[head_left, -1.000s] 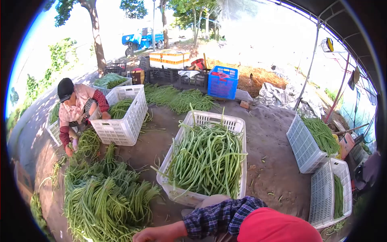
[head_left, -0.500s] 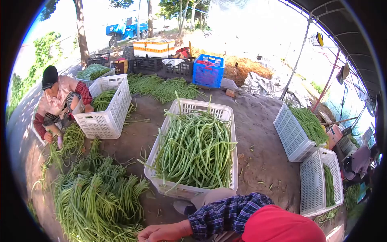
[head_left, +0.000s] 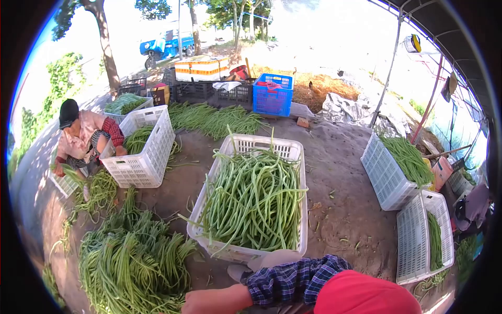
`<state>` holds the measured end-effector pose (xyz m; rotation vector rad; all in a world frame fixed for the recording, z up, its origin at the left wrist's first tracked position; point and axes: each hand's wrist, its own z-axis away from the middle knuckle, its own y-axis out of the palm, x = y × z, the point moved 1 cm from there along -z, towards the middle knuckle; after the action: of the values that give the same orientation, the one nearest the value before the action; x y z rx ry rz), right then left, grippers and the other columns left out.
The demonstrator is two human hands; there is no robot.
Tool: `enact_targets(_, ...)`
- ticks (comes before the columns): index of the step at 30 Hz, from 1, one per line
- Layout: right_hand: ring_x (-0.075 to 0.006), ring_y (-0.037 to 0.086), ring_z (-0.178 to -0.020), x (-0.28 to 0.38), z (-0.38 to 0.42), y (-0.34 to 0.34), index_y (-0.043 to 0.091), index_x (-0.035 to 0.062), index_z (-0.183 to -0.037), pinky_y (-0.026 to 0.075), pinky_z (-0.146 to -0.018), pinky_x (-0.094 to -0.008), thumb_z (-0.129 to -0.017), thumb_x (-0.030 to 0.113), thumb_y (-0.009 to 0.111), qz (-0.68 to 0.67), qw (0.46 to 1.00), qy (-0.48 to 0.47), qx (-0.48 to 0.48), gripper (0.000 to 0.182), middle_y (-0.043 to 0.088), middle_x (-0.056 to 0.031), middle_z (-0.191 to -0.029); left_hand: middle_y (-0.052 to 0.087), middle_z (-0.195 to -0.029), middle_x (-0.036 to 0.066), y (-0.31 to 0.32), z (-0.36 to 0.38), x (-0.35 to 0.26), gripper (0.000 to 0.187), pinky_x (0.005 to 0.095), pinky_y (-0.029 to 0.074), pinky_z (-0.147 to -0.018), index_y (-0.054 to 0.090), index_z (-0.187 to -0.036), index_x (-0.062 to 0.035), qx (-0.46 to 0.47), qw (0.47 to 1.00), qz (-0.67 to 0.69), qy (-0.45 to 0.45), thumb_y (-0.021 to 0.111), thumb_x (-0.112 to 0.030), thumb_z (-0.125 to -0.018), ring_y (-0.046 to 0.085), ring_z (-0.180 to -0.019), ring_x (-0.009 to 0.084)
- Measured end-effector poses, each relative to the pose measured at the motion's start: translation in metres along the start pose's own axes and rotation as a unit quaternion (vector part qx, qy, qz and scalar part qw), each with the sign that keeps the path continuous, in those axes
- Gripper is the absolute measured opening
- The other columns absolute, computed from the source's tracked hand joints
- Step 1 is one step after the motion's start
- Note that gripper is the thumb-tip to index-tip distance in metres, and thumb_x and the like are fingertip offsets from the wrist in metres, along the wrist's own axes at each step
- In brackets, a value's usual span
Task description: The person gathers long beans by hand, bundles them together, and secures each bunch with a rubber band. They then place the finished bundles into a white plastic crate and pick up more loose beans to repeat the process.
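Note:
At the bottom edge is my right hand (head_left: 217, 300), below a dark plaid sleeve (head_left: 295, 277). Its fingers look curled; their tips, and whatever they may hold, are cut off by the frame. The hand is at the lower right side of a big heap of long green beans (head_left: 133, 261) on the ground. In front of me a white plastic crate (head_left: 213, 248) is heaped with long beans (head_left: 253, 201). My left hand is out of view.
A co-worker (head_left: 81, 136) crouches at left by another white crate (head_left: 138, 170). More beans (head_left: 214, 119) lie on the ground behind, near a blue crate (head_left: 273, 99). Two white crates with beans (head_left: 387, 180) (head_left: 405, 246) stand at right. A metal pole (head_left: 388, 68) supports the canopy.
The view has shifted slightly, moving the scene a little down and right. My right hand shows more of its back, its fingers less visible. The co-worker's hand has lifted some beans.

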<state>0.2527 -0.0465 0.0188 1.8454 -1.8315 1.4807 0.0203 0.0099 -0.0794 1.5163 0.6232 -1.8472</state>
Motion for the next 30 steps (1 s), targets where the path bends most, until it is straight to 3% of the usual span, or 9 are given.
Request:
enact_targets(4,-0.0309,0.047,-0.048,-0.006,0.006,0.007,0.048,-0.0006,-0.056,0.035,-0.043,-0.0379,-0.067,0.019,0.064,0.092,0.994,0.015,-0.051,0.027,0.044,-0.017,-0.051,0.059,-0.1,0.01,0.002,-0.006,0.001,0.03,0.0378,0.047,-0.081,0.056,-0.106,-0.0041,-0.046,0.994,0.099,0.005,0.064,-0.007,-0.077,0.056,-0.094,0.0209)
enact_targets(7,-0.0308,0.058,-0.069,-0.003,0.006,0.006,0.06,-0.0001,-0.085,0.043,-0.056,-0.0374,-0.067,0.022,0.069,0.101,0.973,0.063,0.196,0.03,0.057,-0.0191,-0.072,0.059,-0.1,0.01,0.003,-0.009,-0.001,0.029,0.0386,0.047,-0.081,0.056,-0.106,-0.0039,-0.088,0.981,0.174,0.014,0.063,-0.008,-0.078,0.056,-0.094,0.0215)
enact_targets(8,-0.0187,0.049,-0.062,0.004,0.005,-0.003,0.051,0.0025,-0.077,0.038,-0.054,-0.0288,-0.078,0.021,0.059,-0.108,0.985,0.026,0.133,0.02,0.05,-0.0076,-0.065,0.059,-0.1,0.011,0.002,-0.01,-0.003,0.029,0.0388,0.047,-0.081,0.056,-0.106,-0.0039,-0.103,0.975,0.197,0.019,0.063,-0.008,-0.078,0.056,-0.094,0.0217)
enact_targets(11,-0.0087,0.038,-0.051,-0.004,0.007,-0.013,0.051,0.004,-0.079,0.031,-0.052,-0.022,-0.091,0.019,0.042,-0.592,0.798,0.09,-0.063,0.021,0.039,0.0046,-0.054,0.059,-0.099,0.011,-0.001,-0.014,-0.008,0.027,0.0396,0.047,-0.082,0.056,-0.105,-0.0037,-0.142,0.954,0.263,0.029,0.062,-0.009,-0.079,0.055,-0.094,0.0223)
enact_targets(13,-0.0216,0.053,-0.101,-0.042,0.005,-0.004,0.044,0.0021,-0.12,0.039,-0.088,-0.0308,-0.085,0.01,0.048,-0.771,0.629,-0.085,-0.051,0.036,0.055,-0.0081,-0.11,0.059,-0.099,0.011,0.005,-0.01,-0.019,0.027,0.0399,0.047,-0.082,0.056,-0.105,-0.0037,-0.155,0.945,0.286,0.03,0.062,-0.009,-0.079,0.055,-0.094,0.0225)
enact_targets(19,-0.0188,0.029,-0.128,-0.04,-0.004,-0.029,0.031,0.0039,-0.133,0.026,-0.104,-0.032,-0.079,-0.007,0.04,-0.694,0.673,0.004,-0.255,0.056,0.03,-0.0078,-0.139,0.055,-0.104,0.01,0.032,-0.01,-0.033,0.032,0.0394,0.046,-0.079,0.05,-0.112,-0.0015,-0.133,0.968,0.143,0.16,0.058,-0.011,-0.083,0.053,-0.088,0.0223)
enact_targets(21,-0.0184,0.034,-0.125,-0.044,-0.004,-0.024,0.031,0.0041,-0.133,0.03,-0.102,-0.0319,-0.077,-0.011,0.037,-0.594,0.758,0.034,-0.269,0.058,0.036,-0.0073,-0.136,0.054,-0.106,0.009,0.045,-0.014,-0.044,0.036,0.0371,0.046,-0.078,0.049,-0.112,-0.0019,-0.103,0.967,0.125,0.195,0.062,-0.009,-0.079,0.053,-0.088,0.0212)
enact_targets(23,-0.0235,0.034,-0.125,-0.043,-0.003,-0.02,0.026,0.0035,-0.135,0.032,-0.099,-0.0336,-0.081,-0.008,0.036,-0.155,0.966,0.077,-0.19,0.056,0.03,-0.0106,-0.139,0.053,-0.108,0.009,0.057,-0.017,-0.056,0.046,0.0323,0.046,-0.077,0.048,-0.113,-0.0025,-0.041,0.961,0.09,0.259,0.07,-0.006,-0.072,0.052,-0.088,0.0191)
enact_targets(30,-0.0207,0.056,-0.09,-0.013,0.0,-0.015,0.033,0.0082,-0.133,0.044,-0.08,-0.0304,-0.078,0.007,0.056,-0.118,0.974,-0.011,-0.191,0.059,0.055,-0.0147,-0.112,0.052,-0.112,0.01,0.055,-0.02,-0.045,0.05,0.0321,0.046,-0.078,0.049,-0.113,-0.0036,-0.022,0.975,0.101,0.199,0.071,-0.002,-0.069,0.053,-0.095,0.02)
